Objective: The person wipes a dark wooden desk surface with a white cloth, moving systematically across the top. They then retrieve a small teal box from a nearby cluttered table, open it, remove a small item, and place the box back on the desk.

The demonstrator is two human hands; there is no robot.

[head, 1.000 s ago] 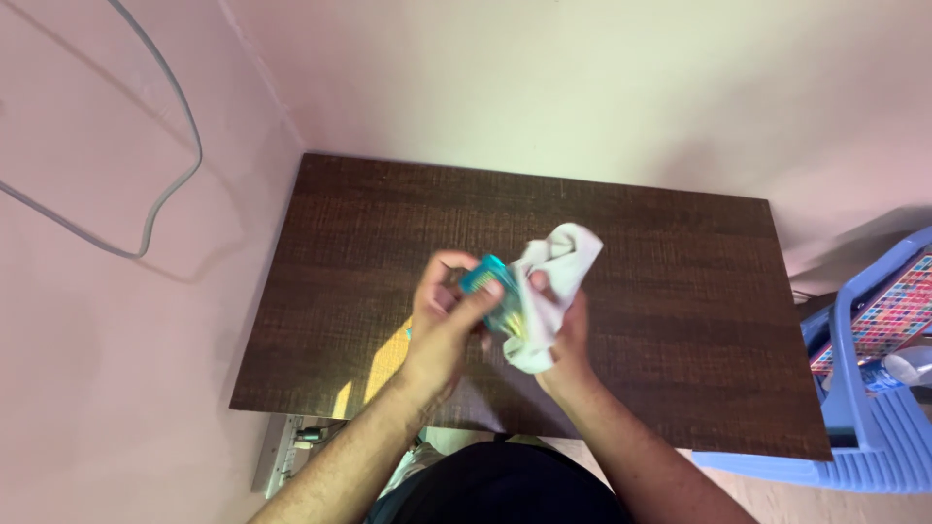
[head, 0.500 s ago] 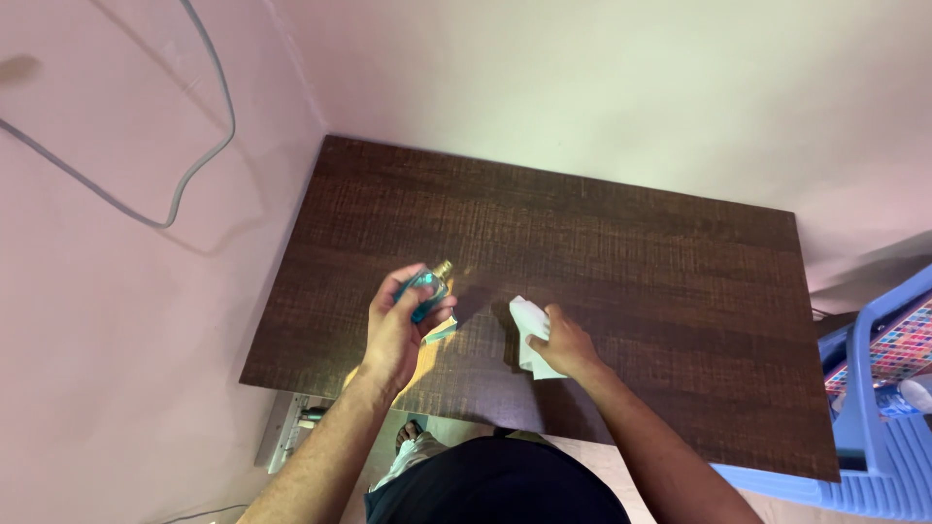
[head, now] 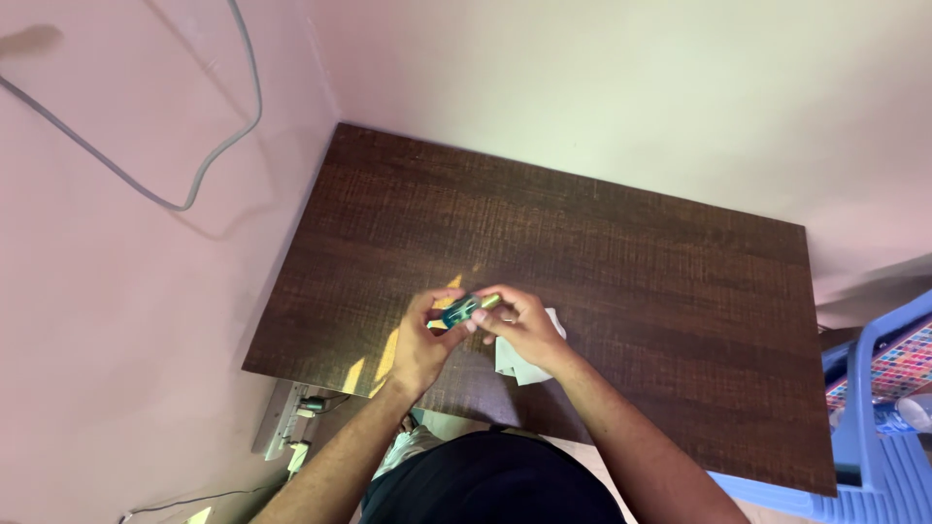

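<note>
A small teal glass bottle [head: 460, 310] with a gold-coloured cap lies sideways between both hands, just above the dark wooden table [head: 621, 252]. My left hand [head: 419, 342] grips the bottle's body from below. My right hand [head: 522, 323] pinches the cap end with its fingertips. A white cloth [head: 519, 361] lies on the table under my right hand, partly hidden by it.
The table stands in a corner of pale pink walls. A grey cable [head: 209, 160] loops on the left wall. A power strip [head: 282, 427] sits below the table's near left edge. A blue plastic chair [head: 879, 427] stands at the right.
My right hand left the white cloth on the table and came over to the bottle's cap. My left hand turned the bottle on its side and moved it right.
</note>
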